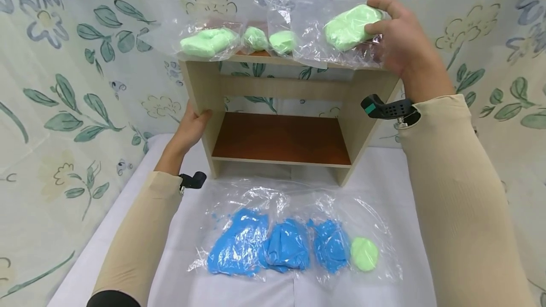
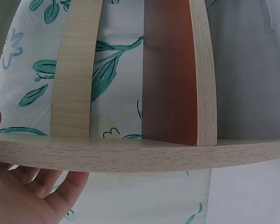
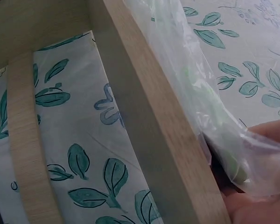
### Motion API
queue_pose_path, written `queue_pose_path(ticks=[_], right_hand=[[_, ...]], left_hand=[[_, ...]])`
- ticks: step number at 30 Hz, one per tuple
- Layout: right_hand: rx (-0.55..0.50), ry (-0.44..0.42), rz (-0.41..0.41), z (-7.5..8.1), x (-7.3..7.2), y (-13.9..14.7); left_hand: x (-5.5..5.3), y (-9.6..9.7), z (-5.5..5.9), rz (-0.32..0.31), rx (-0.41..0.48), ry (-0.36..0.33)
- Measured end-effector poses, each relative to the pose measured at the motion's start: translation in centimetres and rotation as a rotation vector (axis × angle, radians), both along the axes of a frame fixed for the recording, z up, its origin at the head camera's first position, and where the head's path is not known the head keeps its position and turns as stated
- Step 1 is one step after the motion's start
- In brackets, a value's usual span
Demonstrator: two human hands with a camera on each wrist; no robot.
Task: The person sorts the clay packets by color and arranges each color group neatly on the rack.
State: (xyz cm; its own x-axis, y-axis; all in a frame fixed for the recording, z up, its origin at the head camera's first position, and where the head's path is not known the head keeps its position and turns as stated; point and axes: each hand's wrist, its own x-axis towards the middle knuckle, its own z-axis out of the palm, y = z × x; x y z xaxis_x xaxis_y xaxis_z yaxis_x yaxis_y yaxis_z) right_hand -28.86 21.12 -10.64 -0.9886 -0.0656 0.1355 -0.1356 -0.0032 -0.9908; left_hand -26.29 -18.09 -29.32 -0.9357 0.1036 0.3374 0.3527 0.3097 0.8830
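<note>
Left hand (image 1: 189, 130) should steady the boxy pale-wood shelf (image 1: 281, 139) it grips; right hand (image 1: 403, 37), pinching the light-green plastic-bagged lump (image 1: 347, 28) atop it, should squeeze lightly.

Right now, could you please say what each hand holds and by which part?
Left hand: the shelf, by its left side panel. Right hand: a bagged green lump, by its right end.
</note>
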Motion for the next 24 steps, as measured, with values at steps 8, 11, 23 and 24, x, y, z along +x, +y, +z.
queue_pose_path(ticks=[8, 11, 23, 24], right_hand=[[0.400, 0.023, -0.065, 0.2, -0.1, -0.4], [0.521, 0.034, -0.080, 0.2, 0.1, -0.8], [0.653, 0.049, -0.074, 0.2, 0.3, -1.6], [0.692, 0.061, -0.072, 0.2, 0.3, -1.7]], left_hand=[[0.2, 0.2, 0.1, 0.030, -0.012, -0.043], [-0.3, 0.0, -0.2, 0.025, -0.008, -0.030], [-2.3, -0.9, -2.3, 0.049, -0.018, -0.020], [-2.2, -0.9, -2.3, 0.050, -0.022, -0.021]])
